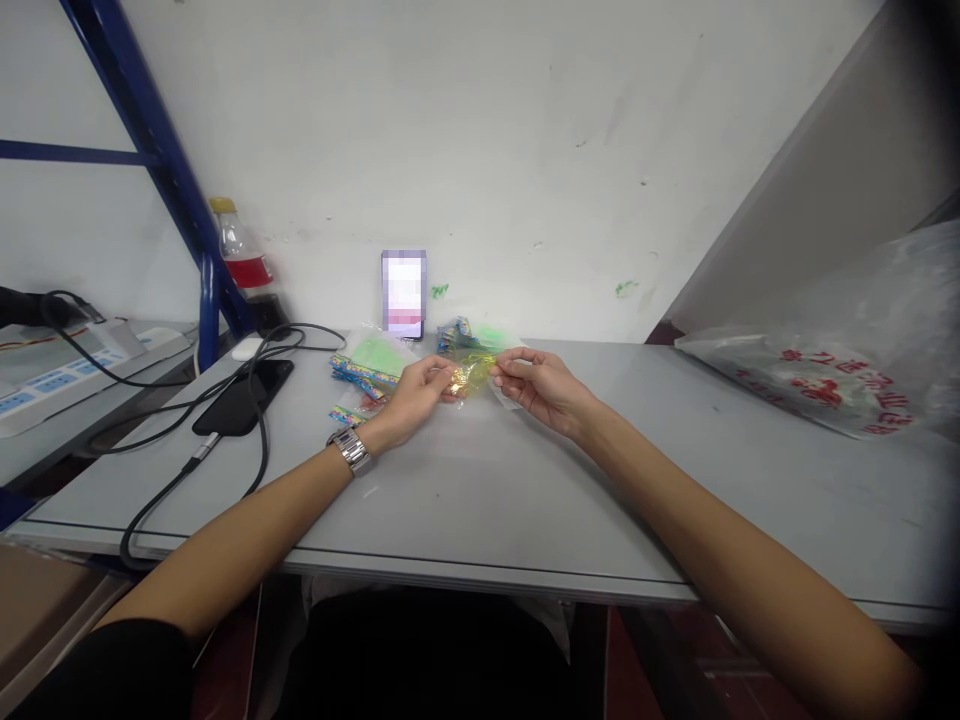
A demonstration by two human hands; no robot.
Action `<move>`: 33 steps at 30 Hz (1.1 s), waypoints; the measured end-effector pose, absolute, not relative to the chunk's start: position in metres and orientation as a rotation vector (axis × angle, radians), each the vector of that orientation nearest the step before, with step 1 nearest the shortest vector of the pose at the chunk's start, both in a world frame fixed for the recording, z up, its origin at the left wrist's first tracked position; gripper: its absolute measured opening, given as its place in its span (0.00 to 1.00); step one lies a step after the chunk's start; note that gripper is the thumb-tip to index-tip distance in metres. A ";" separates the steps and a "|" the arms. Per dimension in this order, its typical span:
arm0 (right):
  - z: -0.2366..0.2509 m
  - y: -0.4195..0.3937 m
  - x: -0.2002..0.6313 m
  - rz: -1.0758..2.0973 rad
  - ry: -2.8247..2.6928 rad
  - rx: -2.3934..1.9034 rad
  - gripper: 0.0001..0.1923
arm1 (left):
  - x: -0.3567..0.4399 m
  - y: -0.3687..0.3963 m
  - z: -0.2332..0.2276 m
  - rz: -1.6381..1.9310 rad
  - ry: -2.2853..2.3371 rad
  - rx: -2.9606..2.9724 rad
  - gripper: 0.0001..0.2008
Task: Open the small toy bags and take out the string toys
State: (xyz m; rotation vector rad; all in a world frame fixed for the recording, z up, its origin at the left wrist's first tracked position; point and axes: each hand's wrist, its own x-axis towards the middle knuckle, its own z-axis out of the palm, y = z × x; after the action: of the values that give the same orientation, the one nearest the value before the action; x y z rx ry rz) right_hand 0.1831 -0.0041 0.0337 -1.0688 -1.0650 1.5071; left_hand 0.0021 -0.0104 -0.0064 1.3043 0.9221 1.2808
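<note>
Both of my hands meet over the far middle of a grey table [525, 500]. My left hand [415, 395], with a metal watch on its wrist, pinches one end of a small yellow see-through packet [471, 375]. The other end of the packet is pinched by my right hand [541, 385]. Just behind and to the left of my hands lie several colourful small packets [365, 376], some green, some with a blue pattern. More of them sit behind the yellow packet [463, 335].
A phone [404, 293] stands upright against the wall. A black phone [244, 396] with a cable lies at the left, near a bottle [244, 262], a power strip [67, 375] and a blue rack post [161, 150]. A large clear plastic bag [840, 370] rests at the right.
</note>
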 end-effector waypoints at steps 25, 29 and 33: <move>0.031 -0.004 0.187 1.405 -1.230 -1.179 0.06 | -0.003 -0.008 0.004 1.371 0.939 1.158 0.05; 0.030 -0.003 0.188 1.400 -1.226 -1.155 0.06 | -0.004 -0.007 0.003 1.374 0.928 1.184 0.06; 0.030 -0.003 0.188 1.388 -1.232 -1.120 0.07 | -0.005 -0.006 0.003 1.390 0.920 1.207 0.05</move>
State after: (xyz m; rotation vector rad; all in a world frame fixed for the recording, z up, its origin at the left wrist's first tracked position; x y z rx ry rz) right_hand 0.1885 -0.0033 0.0297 -1.1196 -1.2315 1.3882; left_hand -0.0048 -0.0061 0.0028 1.2072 0.9202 1.3896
